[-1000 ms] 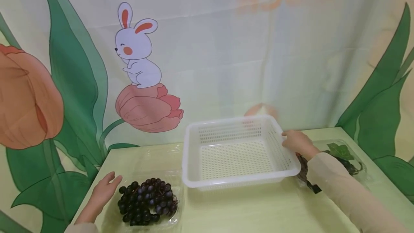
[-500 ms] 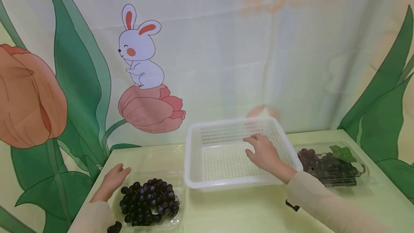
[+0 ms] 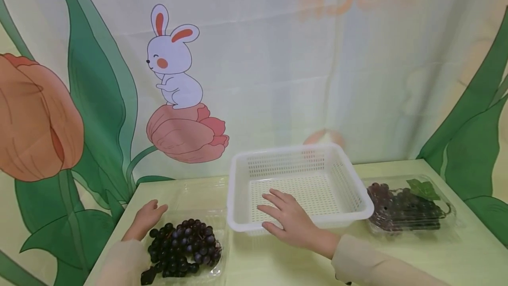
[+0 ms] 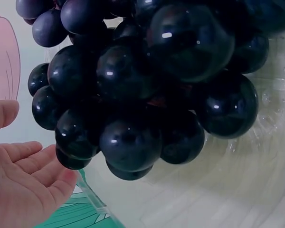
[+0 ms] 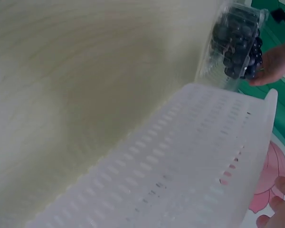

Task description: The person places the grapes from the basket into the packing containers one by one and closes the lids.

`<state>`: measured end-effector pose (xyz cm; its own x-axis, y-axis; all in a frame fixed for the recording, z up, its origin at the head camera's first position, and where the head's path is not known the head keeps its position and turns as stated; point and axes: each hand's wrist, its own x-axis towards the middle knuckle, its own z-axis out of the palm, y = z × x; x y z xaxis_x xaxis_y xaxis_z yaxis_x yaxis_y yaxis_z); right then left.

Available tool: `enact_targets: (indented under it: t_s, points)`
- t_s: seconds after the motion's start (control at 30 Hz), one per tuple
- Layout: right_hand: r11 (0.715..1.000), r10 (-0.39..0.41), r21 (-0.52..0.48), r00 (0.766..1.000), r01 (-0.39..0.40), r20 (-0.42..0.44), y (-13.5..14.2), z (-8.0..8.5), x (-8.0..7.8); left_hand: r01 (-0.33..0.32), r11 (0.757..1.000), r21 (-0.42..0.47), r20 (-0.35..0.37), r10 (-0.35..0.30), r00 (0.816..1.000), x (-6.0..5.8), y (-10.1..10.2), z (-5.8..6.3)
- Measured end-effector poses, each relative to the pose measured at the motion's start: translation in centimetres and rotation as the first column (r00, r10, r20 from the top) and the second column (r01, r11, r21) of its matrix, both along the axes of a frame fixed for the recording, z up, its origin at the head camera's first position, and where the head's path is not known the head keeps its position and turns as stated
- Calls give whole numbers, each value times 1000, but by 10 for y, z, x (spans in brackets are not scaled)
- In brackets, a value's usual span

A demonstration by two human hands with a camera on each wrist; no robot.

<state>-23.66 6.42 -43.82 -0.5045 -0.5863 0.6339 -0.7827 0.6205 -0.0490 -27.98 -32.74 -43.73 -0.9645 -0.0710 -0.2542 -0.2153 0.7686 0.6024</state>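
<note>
Dark grapes [image 3: 184,246] lie bunched in an opened clear plastic box [image 3: 216,270] at the left of the table. My left hand [image 3: 147,220] is at the box's left side, beside the grapes, fingers relaxed; in the left wrist view its palm [image 4: 28,185] faces up near the lowest grapes. My right hand [image 3: 291,222] hovers over the front rim of a white perforated basket [image 3: 301,222], fingers spread and holding nothing. The right wrist view shows the basket's side [image 5: 180,161] and fingertips [image 5: 280,204] at the lower right edge.
To the right of the basket stands a closed clear box [image 3: 410,208] with grapes and a green leaf. Behind the table [image 3: 278,264] hangs a cloth [image 3: 270,78] printed with a rabbit and tulips.
My right hand has moved left from the basket's right rim, across the basket, to its front. My left hand has shifted slightly toward the grapes. The basket stays put.
</note>
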Motion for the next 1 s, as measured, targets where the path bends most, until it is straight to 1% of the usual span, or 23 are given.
enact_targets:
  t_s: [0.07, 0.13, 0.27, 0.37, 0.47, 0.53, 0.6, 0.7, 0.77, 0.9, 1.0]
  points:
    - [999, 25, 21, 1000, -25, 2, -3, -2, 2, -1, 1000, -7, -1, 1, 1000, -1, 0, -1]
    - [998, 37, 52, 999, -38, 25, -6, -4, 5, -3, 1000, -10, 2, 3, 1000, -3, 0, -2]
    - [987, 48, 148, 996, -58, 68, -11, -10, 10, -6, 1000, -7, 9, 6, 1000, -5, 1, -4]
    - [971, 65, 225, 996, -78, 64, -16, -16, 14, -7, 1000, -7, 12, 8, 1000, -6, 2, -5]
    - [958, 106, 264, 993, -115, 48, -22, -22, 18, -8, 1000, -19, 3, 9, 1000, -7, 2, -5]
    - [948, 147, 283, 989, -146, 19, -26, -26, 20, -8, 1000, -28, -4, 8, 1000, -8, 3, -5]
    - [941, 201, 282, 979, -188, -18, -31, -31, 23, -10, 999, -36, -14, 9, 1000, -10, 5, -5]
    - [931, 265, 290, 957, -222, -120, -39, -38, 25, -15, 999, -37, -15, 14, 1000, -11, 6, -5]
    - [926, 298, 290, 939, -242, -169, -44, -42, 27, -19, 999, -37, -13, 19, 1000, -11, 5, -6]
    - [914, 338, 309, 915, -263, -220, -53, -51, 29, -37, 998, -40, -12, 37, 999, -13, 3, -9]
    - [914, 339, 320, 902, -249, -268, -59, -58, 28, -51, 998, -47, -17, 50, 999, -14, 3, -11]
